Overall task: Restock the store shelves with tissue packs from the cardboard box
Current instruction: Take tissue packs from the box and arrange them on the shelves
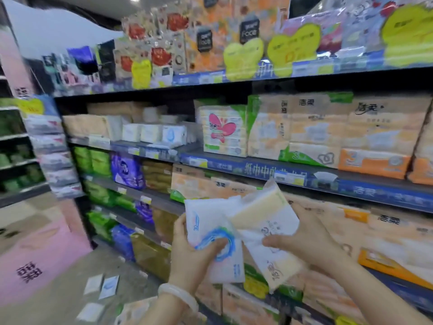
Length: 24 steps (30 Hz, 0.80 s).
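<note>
Two hands hold tissue packs before the shelves: left hand [196, 252] grips the blue-swirl pack [210, 233]; right hand [304, 235] grips the cream packs [262, 221]. Risk: the overlapping, slick-wrapped packs may slip and fall. The cardboard box is not clearly visible.

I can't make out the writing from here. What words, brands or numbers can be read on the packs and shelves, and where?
"洁柔": on the tan tissue bundles.
"3": on the orange pack and the green pack.
"Face": on a black tag on the top shelf.
"纸巾中": on the blue shelf strip; the rest is blurred.
Price tags and the packs held by the left hand and right hand: too blurred.
</note>
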Tool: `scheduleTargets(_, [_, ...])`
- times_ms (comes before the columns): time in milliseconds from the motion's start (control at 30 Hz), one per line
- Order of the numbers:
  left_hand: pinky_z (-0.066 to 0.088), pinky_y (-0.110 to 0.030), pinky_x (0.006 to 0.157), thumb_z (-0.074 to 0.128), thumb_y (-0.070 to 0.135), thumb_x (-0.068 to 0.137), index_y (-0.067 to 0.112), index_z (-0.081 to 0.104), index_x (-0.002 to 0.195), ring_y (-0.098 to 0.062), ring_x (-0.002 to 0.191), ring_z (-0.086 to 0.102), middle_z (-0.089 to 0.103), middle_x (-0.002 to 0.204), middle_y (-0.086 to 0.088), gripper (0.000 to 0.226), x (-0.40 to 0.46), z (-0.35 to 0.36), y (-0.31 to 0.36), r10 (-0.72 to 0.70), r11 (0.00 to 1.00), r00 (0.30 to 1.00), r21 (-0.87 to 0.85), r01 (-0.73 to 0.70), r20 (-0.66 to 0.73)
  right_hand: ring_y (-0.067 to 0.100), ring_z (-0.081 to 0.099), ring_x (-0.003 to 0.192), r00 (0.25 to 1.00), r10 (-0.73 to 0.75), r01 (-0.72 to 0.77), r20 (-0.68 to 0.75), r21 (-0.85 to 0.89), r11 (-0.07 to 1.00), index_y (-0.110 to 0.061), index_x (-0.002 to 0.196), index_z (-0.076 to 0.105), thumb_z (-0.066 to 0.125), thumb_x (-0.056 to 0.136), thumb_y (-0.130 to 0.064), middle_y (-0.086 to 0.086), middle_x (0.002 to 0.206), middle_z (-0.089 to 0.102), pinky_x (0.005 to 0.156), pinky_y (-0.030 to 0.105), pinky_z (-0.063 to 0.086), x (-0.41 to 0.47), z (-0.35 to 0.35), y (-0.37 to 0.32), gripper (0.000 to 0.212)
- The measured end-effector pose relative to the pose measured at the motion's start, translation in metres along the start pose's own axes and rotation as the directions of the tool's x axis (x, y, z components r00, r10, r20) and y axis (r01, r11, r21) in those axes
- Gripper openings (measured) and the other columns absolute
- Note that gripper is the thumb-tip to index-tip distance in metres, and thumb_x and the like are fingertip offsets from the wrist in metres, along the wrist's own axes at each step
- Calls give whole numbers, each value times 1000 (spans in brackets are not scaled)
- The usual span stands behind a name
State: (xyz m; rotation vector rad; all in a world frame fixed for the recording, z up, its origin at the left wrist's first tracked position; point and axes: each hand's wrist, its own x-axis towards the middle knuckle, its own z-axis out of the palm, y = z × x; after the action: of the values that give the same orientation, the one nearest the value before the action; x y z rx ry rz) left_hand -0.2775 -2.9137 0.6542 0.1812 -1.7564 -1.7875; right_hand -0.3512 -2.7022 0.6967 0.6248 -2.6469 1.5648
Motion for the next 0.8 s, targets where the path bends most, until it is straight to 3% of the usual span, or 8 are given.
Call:
scheduleTargets(133, [52,-13,56,82,-9,58,34,46,101,-1,80,65,60,102,5,71,42,-61,-11,10,1000,995,22,-8,-98,5,60,87,996,-35,36,86,-3,999,-44,92,52,89,51,-35,-18,94,58,66,28,51,44,60,-31,56])
scheduleTargets(233, [52,-15,57,82,-11,56,32,46,102,-6,86,61,59,101,8,73,73,-94,-22,36,998,983,51,-27,-181,6,63,90,985,-61,66,163,-26,997,-43,109,54,86,45,-46,-19,101,62,74,36,57,81,99,-48,72])
scheduleTargets(300, [52,-20,64,84,-11,54,29,44,109,-10,89,61,59,103,7,78,95,-114,-30,29,999,975,49,-18,-222,5,65,86,975,-75,84,210,-33,996,-40,110,54,86,45,-47,-17,101,65,73,36,58,108,123,-55,73])
scheduleTargets(467, [54,-43,77,84,12,39,39,46,99,-20,92,64,62,106,1,76,164,-155,-48,14,999,949,35,-3,-316,-8,53,81,959,-166,185,231,-64,981,-37,97,53,87,54,-38,-20,92,58,59,17,40,185,175,-75,54])
scheduleTargets(567, [53,-38,73,83,6,43,38,46,96,-20,89,63,61,104,0,72,217,-175,-54,48,999,935,35,-39,-351,-2,55,91,941,-218,242,259,-64,968,-45,101,50,87,53,-41,-24,97,56,66,18,42,239,204,-90,60])
scheduleTargets(667, [52,-36,70,82,-11,57,34,46,98,-20,86,63,62,102,-1,70,272,-194,-57,86,996,926,53,-72,-367,7,55,87,932,-207,259,296,-149,954,-34,98,49,85,54,-48,-16,94,56,65,25,44,296,231,-106,58])
scheduleTargets(800, [51,-27,63,81,-10,60,18,43,115,-14,81,63,62,101,0,72,336,-222,-67,91,996,912,59,-74,-399,14,57,95,928,-210,273,307,-181,945,-25,108,53,84,51,-50,-9,106,61,72,30,47,362,264,-125,70])
